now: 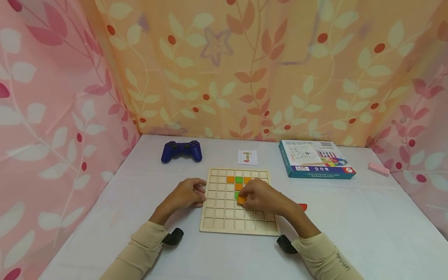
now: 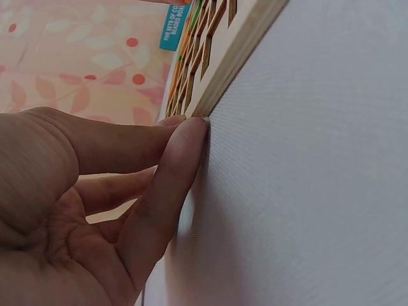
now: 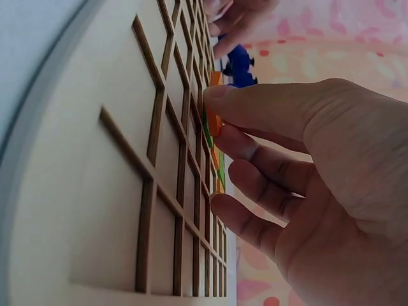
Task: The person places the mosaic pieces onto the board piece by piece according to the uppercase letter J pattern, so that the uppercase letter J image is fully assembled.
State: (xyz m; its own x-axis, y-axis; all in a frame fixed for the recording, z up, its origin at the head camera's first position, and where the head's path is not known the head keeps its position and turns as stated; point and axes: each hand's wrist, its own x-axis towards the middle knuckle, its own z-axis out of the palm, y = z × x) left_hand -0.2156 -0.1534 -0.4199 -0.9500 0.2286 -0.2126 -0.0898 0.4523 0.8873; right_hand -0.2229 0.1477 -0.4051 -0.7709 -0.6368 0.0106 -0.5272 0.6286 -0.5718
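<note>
A square wooden grid board (image 1: 218, 212) lies on the table in front of me. My right hand (image 1: 263, 196) pinches an orange square tile (image 1: 241, 200) between thumb and fingertips, tilted close over the board's middle. Just above it, a green tile (image 1: 237, 195) and an orange tile (image 1: 238, 187) sit in cells, under a row with another green tile (image 1: 239, 180) between orange ones. At the board's left edge, my left hand (image 1: 185, 193) grips the rim with thumb and forefinger (image 2: 188, 146). The right hand hides part of the board.
Behind the board lies a small card (image 1: 247, 157) printed with a coloured J shape on a grid. A blue game controller (image 1: 181, 151) is at back left, a boxed set (image 1: 316, 159) at back right, with a pink block (image 1: 378, 168) beyond. Red pieces (image 1: 303, 207) lie by the right wrist.
</note>
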